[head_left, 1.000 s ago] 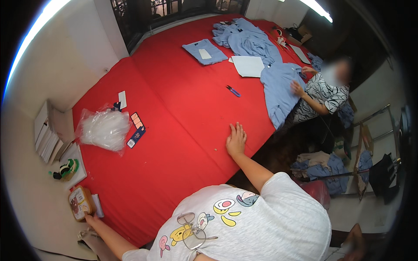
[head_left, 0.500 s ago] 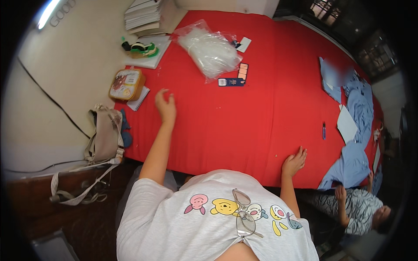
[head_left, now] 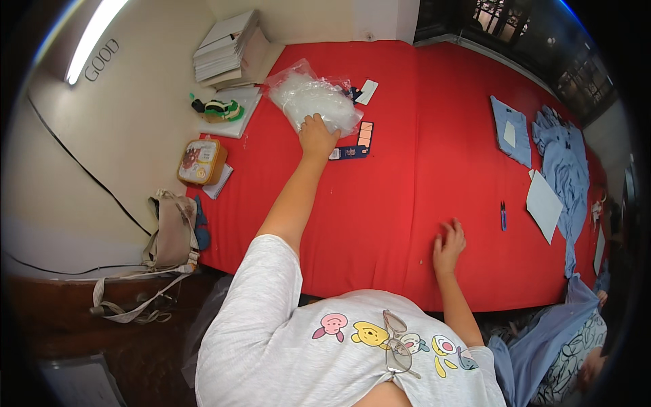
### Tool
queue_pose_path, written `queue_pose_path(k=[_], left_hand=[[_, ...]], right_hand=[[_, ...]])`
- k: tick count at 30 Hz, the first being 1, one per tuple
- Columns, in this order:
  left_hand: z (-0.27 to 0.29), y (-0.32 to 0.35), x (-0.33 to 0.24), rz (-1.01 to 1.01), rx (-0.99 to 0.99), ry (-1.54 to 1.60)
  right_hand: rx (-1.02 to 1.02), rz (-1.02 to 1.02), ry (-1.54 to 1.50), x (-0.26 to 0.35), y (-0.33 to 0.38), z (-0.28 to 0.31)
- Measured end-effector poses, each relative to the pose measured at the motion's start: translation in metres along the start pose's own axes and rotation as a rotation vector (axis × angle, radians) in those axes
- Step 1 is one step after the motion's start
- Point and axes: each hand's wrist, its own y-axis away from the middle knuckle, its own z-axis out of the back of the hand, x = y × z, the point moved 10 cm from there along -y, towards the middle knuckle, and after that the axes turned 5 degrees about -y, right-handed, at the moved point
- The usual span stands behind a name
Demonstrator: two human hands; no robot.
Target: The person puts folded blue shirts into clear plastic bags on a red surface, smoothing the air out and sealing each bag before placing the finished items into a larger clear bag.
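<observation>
Compared with the earlier picture, the left hand (head_left: 319,138) is now standing farther from the yellow box (head_left: 202,163) and is reaching to the clear plastic bundle (head_left: 302,98). This bundle is lying on the far left part of the red desk (head_left: 366,224), and the fingers are covering its near edge. They are looking slightly spread, but I cannot tell whether they are pinching the plastic or only resting on it. The right hand (head_left: 447,252) is holding nothing; its fingers are staying loosely apart, near the front edge of the desk.

For doing this reach well, I am thinking that the fingers should be feeling for a firm fold, because such thin film is probably slipping easily under a flat palm. The dark blue tag (head_left: 349,152) and the peach card (head_left: 365,134) are lying just beside the bundle, so a low, sideways pull could be dragging them along. Lifting a little first is seeming safer to me. The left arm is stretching far, so a slow movement is likely giving better control. The right hand is remaining free and could be steadying the film, if it is needing support.
</observation>
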Motion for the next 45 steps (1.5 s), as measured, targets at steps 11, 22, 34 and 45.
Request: queue_pose_path(k=[11,22,34,45], left_hand=[[-0.035,0.007,0.075,0.124,0.054,0.685],[-0.011,0.047,0.067,-0.056,0.271,0.826],[-0.112,0.047,0.009,-0.414,0.225,-0.006],[-0.021,0.11,0.0,-0.495,1.171,0.61]], right_hand=[[0.057,0.394,-0.688,0.286,-0.142,-0.095],[0.324,-0.265,-0.898,0.316,-0.21,-0.227],[0.324,-0.101,-1.002,0.341,-0.181,-0.171],[0.372,-0.167,-0.876,0.289,-0.169,-0.173]])
